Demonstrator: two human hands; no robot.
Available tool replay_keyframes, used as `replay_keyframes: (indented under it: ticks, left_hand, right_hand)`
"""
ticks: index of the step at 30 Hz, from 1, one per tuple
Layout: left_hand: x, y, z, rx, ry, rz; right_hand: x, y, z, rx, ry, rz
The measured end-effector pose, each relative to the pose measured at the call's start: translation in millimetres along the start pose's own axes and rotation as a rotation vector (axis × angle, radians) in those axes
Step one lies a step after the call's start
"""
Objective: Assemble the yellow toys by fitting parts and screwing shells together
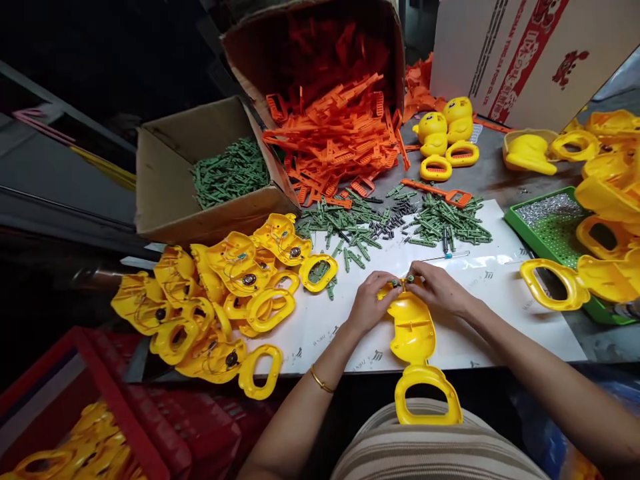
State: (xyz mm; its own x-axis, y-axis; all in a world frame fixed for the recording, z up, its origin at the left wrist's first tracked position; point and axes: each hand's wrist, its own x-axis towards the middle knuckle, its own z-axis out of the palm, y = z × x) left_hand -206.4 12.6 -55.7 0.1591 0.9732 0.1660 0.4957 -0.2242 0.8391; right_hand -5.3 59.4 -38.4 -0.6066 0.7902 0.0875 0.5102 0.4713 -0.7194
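A yellow duck-shaped plastic shell half (pixel 413 330) lies hollow side up at the table's front edge, its ring handle (pixel 429 395) reaching towards my striped top. My left hand (pixel 373 300) is closed at the far end of the shell, pinching a small dark green part (pixel 395 283). Beside it my right hand (pixel 437 287) pinches a similar small green part (pixel 411 279) at the same end. The fingers cover much of both parts and the shell's far end. Beyond the hands lie loose green plastic pieces (pixel 447 219) and short black pieces (pixel 395 219).
Yellow shells with wires and speakers (pixel 240 263) pile up on the left. Behind stand a carton of green pieces (pixel 160 180) and a carton spilling orange strips (pixel 330 150). A screwdriver (pixel 447 255) lies ahead. Right, a green tray (pixel 545 223) of screws adjoins more yellow shells (pixel 610 277).
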Motion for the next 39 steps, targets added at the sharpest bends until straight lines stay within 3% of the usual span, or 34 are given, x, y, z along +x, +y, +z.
replay_keyframes:
  ticks: [5, 8, 11, 15, 19, 28, 36, 39]
  left_hand:
    - [-2, 1, 2, -0.063, 0.071, -0.042]
    - [-3, 3, 6, -0.069, 0.149, -0.074]
    - [-3, 7, 8, -0.043, 0.177, -0.083]
    - [-6, 11, 6, -0.050, 0.156, -0.083]
    - [-13, 11, 2, -0.079, 0.106, -0.139]
    - [-30, 11, -9, -0.139, 0.036, -0.216]
    - [-37, 13, -13, -0.124, 0.082, -0.170]
    - [-35, 11, -19, -0.065, 0.159, -0.133]
  right_hand:
    - [12, 4, -18, 0.120, 0.027, 0.026]
    - [49, 10, -28, -0.030, 0.131, 0.104]
    - [92, 16, -24, -0.162, 0.104, 0.130]
    - [124, 21, -13, -0.225, 0.033, 0.112]
    - [151, 24, -17, -0.279, 0.085, 0.133]
    - [257, 17, -22, -0.409, 0.101, 0.111]
    - [266, -16, 18, -0.451, 0.007, 0.062]
    - [257, -20, 13, -0.433, 0.035, 0.100]
